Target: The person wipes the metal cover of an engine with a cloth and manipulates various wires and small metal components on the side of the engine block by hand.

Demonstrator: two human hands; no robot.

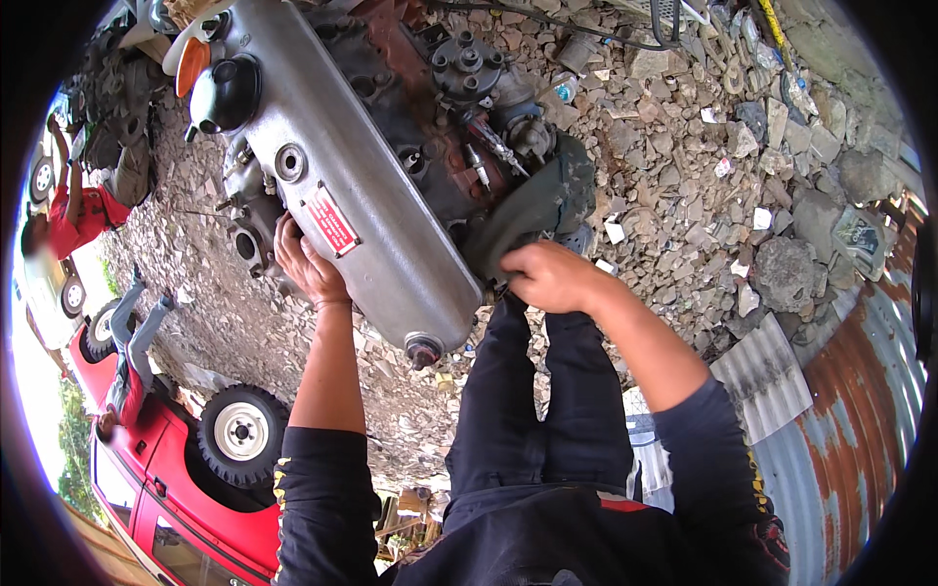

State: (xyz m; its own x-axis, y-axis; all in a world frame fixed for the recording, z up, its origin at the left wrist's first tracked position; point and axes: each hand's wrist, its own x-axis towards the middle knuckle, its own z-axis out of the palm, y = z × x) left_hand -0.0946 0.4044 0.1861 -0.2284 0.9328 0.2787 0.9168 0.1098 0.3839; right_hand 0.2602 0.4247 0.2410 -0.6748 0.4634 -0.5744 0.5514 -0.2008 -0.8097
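Observation:
A long silver engine valve cover (pixel 357 161) sits tilted across an engine, with a red label (pixel 332 223) on its side and a black cap (pixel 227 93) near its far end. My left hand (pixel 311 262) lies against the cover's left edge beside the label, its fingers spread. Close to the cover's near right end, my right hand (pixel 552 276) has its fingers curled closed. What they hold, if anything, is hidden. A dark green cloth (pixel 537 205) drapes over the engine just beyond that hand. Spark plugs (pixel 477 166) show on the rusty brown engine block (pixel 391 59).
Broken stone rubble (pixel 674 166) covers the ground to the right. Rusty corrugated metal sheets (pixel 840 410) lie at the lower right. A red vehicle (pixel 195 488) with a large tyre (pixel 241 435) stands at the lower left. Two other people are farther left, one in a red shirt (pixel 83 210).

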